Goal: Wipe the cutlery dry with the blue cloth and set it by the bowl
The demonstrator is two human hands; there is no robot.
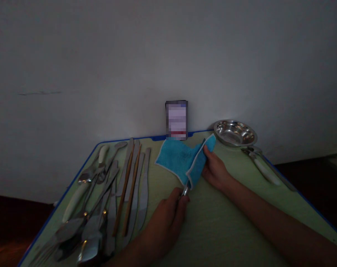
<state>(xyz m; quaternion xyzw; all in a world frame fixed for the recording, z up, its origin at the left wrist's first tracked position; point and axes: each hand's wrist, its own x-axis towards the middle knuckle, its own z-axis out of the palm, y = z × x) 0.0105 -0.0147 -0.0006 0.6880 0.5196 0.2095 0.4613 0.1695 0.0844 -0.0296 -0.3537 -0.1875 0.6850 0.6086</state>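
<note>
A blue cloth with a pale edge is folded over a shiny metal piece of cutlery. My left hand is closed around the near end of that cutlery, low in the middle of the head view. From the other side, my right hand pinches the cloth around it, thumb on top. A bit of grey metal shows at the cloth's upper edge; the rest of the piece is covered, so its kind cannot be made out. Left of the cloth lie several table knives and wooden chopsticks.
Several spoons, forks and pale-handled utensils are heaped on the table's left side. A steel bowl stands at the back right, with a white-handled utensil near it. A phone leans against the wall behind the green table.
</note>
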